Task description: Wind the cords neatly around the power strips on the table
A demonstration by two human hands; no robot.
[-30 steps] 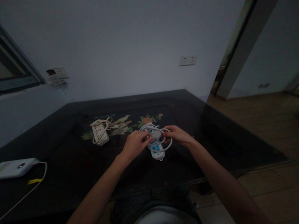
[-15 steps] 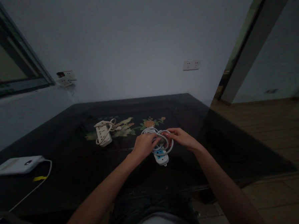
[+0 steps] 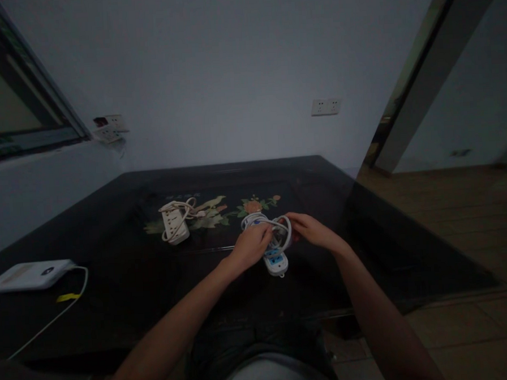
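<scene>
A white power strip with blue sockets (image 3: 276,262) lies on the dark table in front of me. Its grey-white cord (image 3: 288,233) is looped in coils over the strip's middle and far end. My left hand (image 3: 253,244) is closed on the coils from the left, over the strip. On the right, my right hand (image 3: 309,229) has its fingers curled round the outer side of a loop. Its fingertips are partly hidden behind the cord, and something reddish shows dimly beside them.
A second white power strip (image 3: 175,223) with its cord bundled on it lies to the left on the black table (image 3: 123,219). At far left sit a white power bank-like device (image 3: 32,276) with a cable and a yellow tag (image 3: 67,297). Wall sockets (image 3: 325,107) are behind.
The loops between my hands have drawn together and narrowed. My right hand has shifted slightly right, and my left hand a little right too.
</scene>
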